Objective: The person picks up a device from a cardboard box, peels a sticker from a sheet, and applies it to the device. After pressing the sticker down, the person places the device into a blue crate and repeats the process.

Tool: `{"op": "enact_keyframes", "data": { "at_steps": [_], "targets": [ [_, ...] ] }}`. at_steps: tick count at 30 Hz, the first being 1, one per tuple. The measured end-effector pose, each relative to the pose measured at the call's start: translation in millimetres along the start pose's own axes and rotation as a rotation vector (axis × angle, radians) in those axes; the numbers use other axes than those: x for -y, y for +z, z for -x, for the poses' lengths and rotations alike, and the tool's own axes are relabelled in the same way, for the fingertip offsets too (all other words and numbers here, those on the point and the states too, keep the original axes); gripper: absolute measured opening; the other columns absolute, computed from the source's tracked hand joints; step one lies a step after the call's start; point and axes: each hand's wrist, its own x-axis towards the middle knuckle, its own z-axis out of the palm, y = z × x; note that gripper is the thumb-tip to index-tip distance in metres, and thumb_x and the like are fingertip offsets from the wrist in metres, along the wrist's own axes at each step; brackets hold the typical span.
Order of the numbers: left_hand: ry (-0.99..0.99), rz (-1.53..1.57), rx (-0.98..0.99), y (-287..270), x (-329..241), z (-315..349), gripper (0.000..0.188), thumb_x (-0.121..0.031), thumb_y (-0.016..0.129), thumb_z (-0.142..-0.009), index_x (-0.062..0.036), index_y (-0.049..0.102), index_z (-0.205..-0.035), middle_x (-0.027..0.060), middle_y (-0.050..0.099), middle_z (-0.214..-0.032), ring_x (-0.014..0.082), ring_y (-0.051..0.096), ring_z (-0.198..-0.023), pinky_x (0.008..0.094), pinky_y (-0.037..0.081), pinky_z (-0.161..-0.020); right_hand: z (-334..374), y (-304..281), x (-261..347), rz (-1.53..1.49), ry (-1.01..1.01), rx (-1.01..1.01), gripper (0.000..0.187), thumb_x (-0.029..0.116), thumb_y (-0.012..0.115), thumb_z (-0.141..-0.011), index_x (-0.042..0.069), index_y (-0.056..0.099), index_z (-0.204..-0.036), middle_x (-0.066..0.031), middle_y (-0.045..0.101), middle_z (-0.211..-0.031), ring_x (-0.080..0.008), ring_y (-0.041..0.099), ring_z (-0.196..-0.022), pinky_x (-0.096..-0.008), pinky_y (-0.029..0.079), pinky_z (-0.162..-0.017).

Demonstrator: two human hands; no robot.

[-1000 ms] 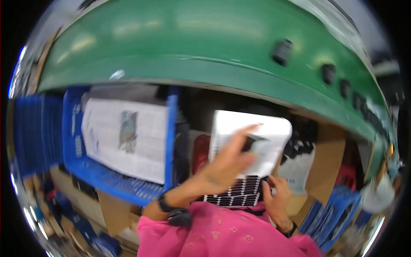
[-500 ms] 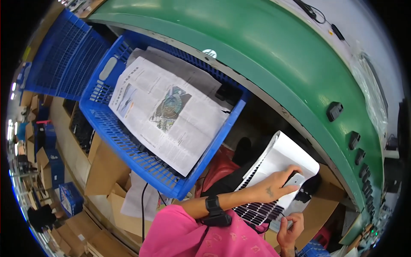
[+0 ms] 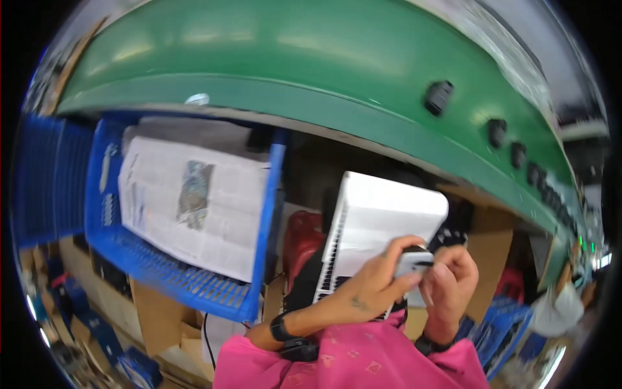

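Observation:
My left hand point(image 3: 376, 282) is closed around a small rounded device point(image 3: 409, 262) with a whitish-silver face and a dark part. My right hand point(image 3: 455, 279) is at the device's right end, its thumb and fingers pinched together. Whatever the pinch holds, if anything, is hidden and blurred. Beneath the hands, on my lap, lies a stack of white sheets point(image 3: 382, 211) with a curled edge. Rows of black rectangles, like labels, show along its left side.
A green bench point(image 3: 291, 58) crosses ahead, bearing several black devices, the nearest a dark one point(image 3: 439, 98). At left stands a blue crate point(image 3: 275, 194) with newspaper point(image 3: 155, 194) over its contents. A red stool point(image 3: 302, 241) and cardboard box point(image 3: 490, 240) flank my lap.
My right hand has risen from below the sheets to meet the device in my left hand. The view has turned, so the bench and crate sit more level and further left.

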Motion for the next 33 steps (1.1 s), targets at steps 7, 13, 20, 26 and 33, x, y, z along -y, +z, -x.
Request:
{"op": "enact_keyframes", "data": {
  "at_steps": [7,13,20,26,33],
  "targets": [
    [-0.006,0.017,-0.021,1,-6,5,0.047,-0.018,0.052,-0.096,-0.0046,0.030,-0.136,0.0128,0.060,-0.090,0.0171,0.057,-0.070,0.0306,0.048,-0.067,-5,17,12,0.036,0.049,-0.020,0.013,0.002,0.062,-0.086,-0.003,0.050,-0.082,-0.0060,0.055,-0.065,-0.0064,0.048,-0.046,-0.0199,0.037,-0.040],
    [0.054,-0.120,-0.058,4,-5,4,0.048,-0.019,0.052,-0.097,-0.0023,0.030,-0.135,0.0180,0.062,-0.101,0.0229,0.063,-0.083,0.0323,0.049,-0.075,-1,11,12,-0.090,0.083,0.049,0.007,-0.003,0.060,-0.088,-0.005,0.054,-0.090,-0.0088,0.064,-0.079,-0.0047,0.057,-0.065,-0.0180,0.044,-0.054],
    [0.052,-0.157,-0.085,5,0,7,0.047,-0.017,0.052,-0.096,-0.0024,0.030,-0.135,0.0190,0.062,-0.100,0.0251,0.063,-0.085,0.0340,0.049,-0.077,-1,6,8,-0.036,0.111,0.080,0.008,-0.002,0.062,-0.088,-0.005,0.055,-0.090,-0.0060,0.063,-0.075,-0.0032,0.055,-0.060,-0.0175,0.043,-0.052],
    [0.008,-0.164,-0.106,7,0,10,0.047,-0.015,0.053,-0.095,-0.0030,0.030,-0.135,0.0190,0.062,-0.097,0.0260,0.063,-0.084,0.0352,0.049,-0.077,-2,8,5,-0.047,0.095,0.089,0.007,-0.001,0.061,-0.088,-0.006,0.055,-0.091,-0.0069,0.064,-0.075,-0.0029,0.055,-0.059,-0.0170,0.042,-0.050],
    [0.000,-0.206,-0.109,8,-1,9,0.048,-0.014,0.053,-0.095,-0.0031,0.030,-0.135,0.0191,0.061,-0.097,0.0267,0.063,-0.084,0.0355,0.049,-0.075,-2,7,3,-0.017,0.117,0.073,0.008,-0.002,0.061,-0.088,-0.006,0.055,-0.091,-0.0071,0.064,-0.074,-0.0028,0.055,-0.058,-0.0178,0.044,-0.050]
  ]
}}
